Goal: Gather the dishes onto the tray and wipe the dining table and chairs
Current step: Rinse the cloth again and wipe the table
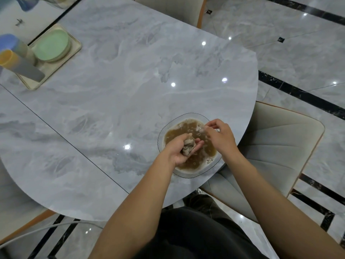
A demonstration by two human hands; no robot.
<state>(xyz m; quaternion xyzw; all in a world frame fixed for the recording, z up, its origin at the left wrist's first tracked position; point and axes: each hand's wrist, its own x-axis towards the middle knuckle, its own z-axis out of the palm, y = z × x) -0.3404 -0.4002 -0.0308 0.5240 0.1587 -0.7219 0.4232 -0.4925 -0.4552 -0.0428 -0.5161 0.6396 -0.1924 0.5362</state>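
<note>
A clear glass bowl [169,128] of murky brown, foamy water stands at the near right edge of the grey marble table [112,90]. My left hand [180,149] grips a wadded wet grey cloth [188,146] over the bowl. My right hand [219,135] hovers just beside it above the water, its thumb and forefinger pinched on a small bit I cannot make out. At the far left, a beige tray [74,43] carries stacked green plates [52,45] and two tall cups with blue and yellow rims [24,68].
A cream padded chair [280,143] stands right of the bowl, tucked partly under the table. Another chair back [177,8] shows at the far side. Glossy marble floor with black stripes [298,94] surrounds the table. A grey cable [46,228] runs across the floor at the near left.
</note>
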